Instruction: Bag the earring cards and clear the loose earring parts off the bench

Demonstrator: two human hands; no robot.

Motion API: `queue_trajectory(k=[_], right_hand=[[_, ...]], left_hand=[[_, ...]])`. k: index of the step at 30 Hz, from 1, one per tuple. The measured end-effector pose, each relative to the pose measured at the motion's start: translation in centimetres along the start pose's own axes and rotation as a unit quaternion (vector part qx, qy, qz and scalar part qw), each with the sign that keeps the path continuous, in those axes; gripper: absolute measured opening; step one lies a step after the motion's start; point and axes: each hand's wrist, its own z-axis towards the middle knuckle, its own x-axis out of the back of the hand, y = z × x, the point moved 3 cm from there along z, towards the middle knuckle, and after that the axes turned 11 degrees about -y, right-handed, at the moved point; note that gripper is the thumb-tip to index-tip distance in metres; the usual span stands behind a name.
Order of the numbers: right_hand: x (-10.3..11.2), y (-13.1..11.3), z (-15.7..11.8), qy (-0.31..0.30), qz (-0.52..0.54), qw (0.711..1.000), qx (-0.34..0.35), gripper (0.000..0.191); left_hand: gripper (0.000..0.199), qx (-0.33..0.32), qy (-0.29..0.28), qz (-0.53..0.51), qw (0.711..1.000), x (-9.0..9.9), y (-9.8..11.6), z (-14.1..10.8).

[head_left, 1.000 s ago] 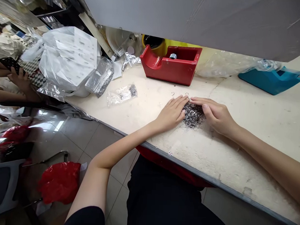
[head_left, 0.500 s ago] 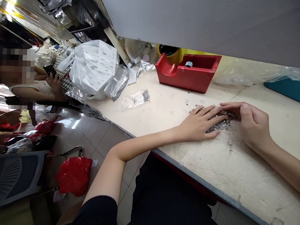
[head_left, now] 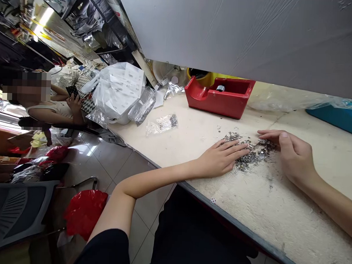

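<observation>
Though metal bits (head_left: 250, 155) blur together, left hand (head_left: 221, 159) spread on them; right hand (head_left: 295, 157) curled beside, pinch unclear.

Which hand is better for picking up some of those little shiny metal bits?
Probably the right hand: it is curled, with its fingertips beside the pile of small metal pieces. The left hand lies flat, so it looks less ready to pick.

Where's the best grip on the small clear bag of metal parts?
Likely the flat empty end of the clear bag, the end farther from the left hand, pinched from above: it lies flat, its metal parts bunched at the other end.
</observation>
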Motion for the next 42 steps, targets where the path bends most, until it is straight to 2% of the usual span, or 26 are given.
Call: queue_trajectory(k=[5,11,16,19,23,25,30,33,36,42], right_hand=[[0.0,0.3,0.1,-0.005,-0.007,1.0,-0.003,0.063],[0.0,0.0,0.1,0.007,-0.02,1.0,-0.003,0.06],[-0.1,0.0,0.1,0.01,-0.028,1.0,0.0,0.056],[-0.1,-0.1,0.2,0.01,-0.034,0.999,0.001,0.057],[0.0,-0.4,0.1,0.005,-0.038,0.999,-0.009,0.058],[0.0,-0.4,0.0,-0.002,-0.041,0.999,-0.017,0.058],[0.1,-0.5,-0.1,-0.003,-0.045,0.998,-0.031,0.058],[0.0,-0.6,0.0,-0.005,-0.052,0.998,-0.033,0.056],[0.0,-0.7,0.0,-0.01,-0.061,0.998,-0.03,0.056],[0.1,-0.5,0.0,-0.013,-0.054,0.998,-0.027,0.058]], left_hand=[[0.046,-0.026,0.045,-0.04,0.998,0.3,-0.6,0.0],[0.043,0.015,0.028,-0.015,0.999,1.6,-0.4,2.2],[0.039,0.011,0.017,0.009,1.0,2.4,-0.2,3.4],[0.042,0.011,0.012,0.005,1.0,3.0,-0.2,3.4],[0.049,-0.02,0.001,0.001,1.0,3.2,0.5,2.8],[0.045,-0.039,-0.008,-0.001,0.999,2.9,0.9,2.4],[0.047,-0.061,-0.033,0.055,0.996,2.5,1.5,1.7],[0.055,-0.065,-0.045,0.085,0.993,3.0,1.4,1.7],[0.05,-0.06,-0.056,0.093,0.992,3.6,1.4,2.2],[0.044,-0.045,-0.017,0.077,0.996,4.4,1.3,2.6]])
